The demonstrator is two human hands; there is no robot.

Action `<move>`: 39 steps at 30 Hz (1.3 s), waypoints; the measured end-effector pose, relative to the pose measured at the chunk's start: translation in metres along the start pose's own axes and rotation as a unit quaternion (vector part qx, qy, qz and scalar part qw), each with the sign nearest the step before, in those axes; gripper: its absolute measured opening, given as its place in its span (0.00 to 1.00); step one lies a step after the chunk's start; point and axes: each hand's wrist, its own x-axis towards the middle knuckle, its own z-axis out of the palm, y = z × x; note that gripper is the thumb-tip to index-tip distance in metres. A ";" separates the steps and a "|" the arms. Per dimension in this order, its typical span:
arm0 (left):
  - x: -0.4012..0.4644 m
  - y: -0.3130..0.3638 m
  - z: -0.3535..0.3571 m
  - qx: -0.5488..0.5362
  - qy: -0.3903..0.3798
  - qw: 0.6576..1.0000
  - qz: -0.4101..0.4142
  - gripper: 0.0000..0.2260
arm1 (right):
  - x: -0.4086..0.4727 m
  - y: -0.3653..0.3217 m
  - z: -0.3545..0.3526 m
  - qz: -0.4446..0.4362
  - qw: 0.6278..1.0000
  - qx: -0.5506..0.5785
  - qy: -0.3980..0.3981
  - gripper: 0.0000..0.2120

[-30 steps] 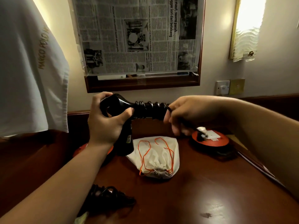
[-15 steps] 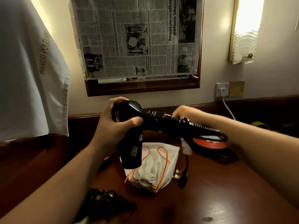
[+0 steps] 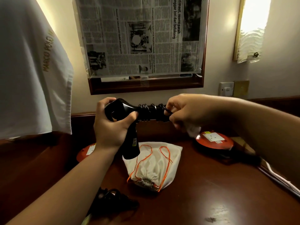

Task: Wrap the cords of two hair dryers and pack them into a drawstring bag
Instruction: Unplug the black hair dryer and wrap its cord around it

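The person's left hand [image 3: 112, 127] is gripping a black hair dryer [image 3: 129, 120] up in the air, fingers curling round the body where it bends, thumb lying across the front. The dryer's handle is hanging down past the heel of that hand, its tip hovering just over the drawstring bag [image 3: 154, 164]. The cord [image 3: 152, 111] is sitting in coils around the barrel, between the two hands.

The right hand [image 3: 186, 111] is pinching the cord at the barrel's far end, fingers curled close. Something pale is blurring just under that hand; I cannot make out what it is.

The bag is lying on the wooden desk [image 3: 203, 192] below and between the hands, its mouth cinched shut, orange strings [image 3: 164, 158] looping over the cloth.

Under the left forearm, a dark tangle [image 3: 112, 200] is lying on the desk, half hidden; it may be the second dryer, but I cannot tell. An orange disc [image 3: 86, 151] is peeking out behind the left wrist, mostly covered. Another orange disc with a socket [image 3: 214, 140] is sitting beneath the right wrist.
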 end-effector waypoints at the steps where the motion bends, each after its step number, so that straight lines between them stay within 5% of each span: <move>1: 0.001 0.000 0.000 -0.017 0.015 1.000 -0.007 0.26 | -0.001 0.003 0.008 -0.013 0.999 0.031 -0.006 0.06; 5: 0.001 0.011 0.002 -0.082 0.014 0.996 -0.029 0.25 | 0.002 0.019 0.045 -0.036 0.988 0.146 0.029 0.11; 10: 0.001 0.018 -0.004 -0.090 -0.040 0.994 -0.050 0.27 | 0.018 0.044 0.065 -0.039 0.986 0.131 0.096 0.09; 12: 0.002 0.019 -0.009 -0.074 -0.070 0.994 -0.046 0.27 | 0.015 0.055 0.065 -0.018 0.969 0.228 0.095 0.08; 16: -0.004 0.014 -0.010 -0.065 -0.115 0.989 -0.071 0.27 | 0.010 0.066 0.054 -0.059 0.877 0.476 -0.007 0.14; 18: -0.005 0.010 -0.011 -0.081 -0.132 0.983 -0.098 0.27 | 0.014 0.070 0.044 -0.092 0.850 0.518 -0.024 0.28; 21: -0.010 0.008 -0.014 -0.041 -0.188 0.977 -0.091 0.28 | 0.013 0.068 0.030 -0.081 0.752 0.650 -0.075 0.32; 23: -0.016 0.003 -0.013 -0.012 -0.216 0.973 -0.083 0.28 | 0.007 0.063 0.024 -0.079 0.771 0.627 -0.082 0.25; 26: -0.023 -0.009 -0.006 -0.012 -0.199 0.972 -0.124 0.28 | 0.002 0.052 0.021 -0.131 0.877 0.445 -0.127 0.19; 29: -0.029 -0.015 0.002 0.001 -0.180 0.973 -0.144 0.27 | 0.002 0.044 0.034 -0.133 0.957 0.248 -0.066 0.15; 35: -0.039 -0.020 0.018 -0.016 -0.188 0.966 -0.176 0.26 | -0.007 0.057 0.077 -0.083 0.990 0.085 0.082 0.20; 39: -0.052 -0.023 0.044 0.019 -0.228 0.951 -0.210 0.28 | -0.025 0.079 0.099 -0.038 0.997 -0.021 0.063 0.35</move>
